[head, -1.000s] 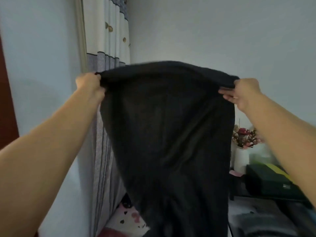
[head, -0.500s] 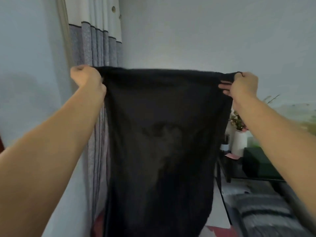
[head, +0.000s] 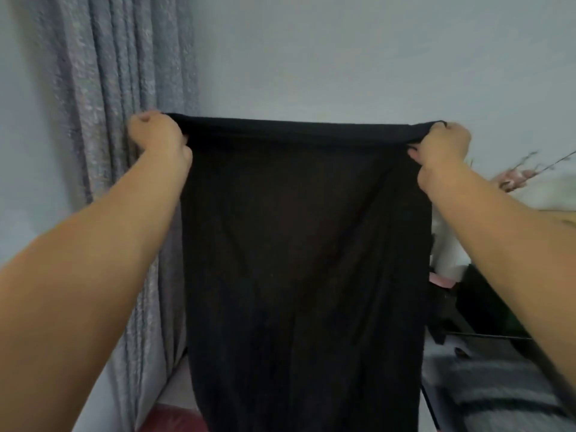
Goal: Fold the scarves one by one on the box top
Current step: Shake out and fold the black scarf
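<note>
The black scarf [head: 305, 244], bulging a second ago, now hangs flat with a straight, taut top edge.

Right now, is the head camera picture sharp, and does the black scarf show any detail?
Head view: soft, dim light; the black scarf is nearly featureless, only faint folds showing. Left hand and right hand are fairly clear; the pink flowers at right are smeared; straight lines bend near the edges.

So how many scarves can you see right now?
1. The black scarf hangs stretched between the left hand and right hand. Others may be hidden behind it.
</note>
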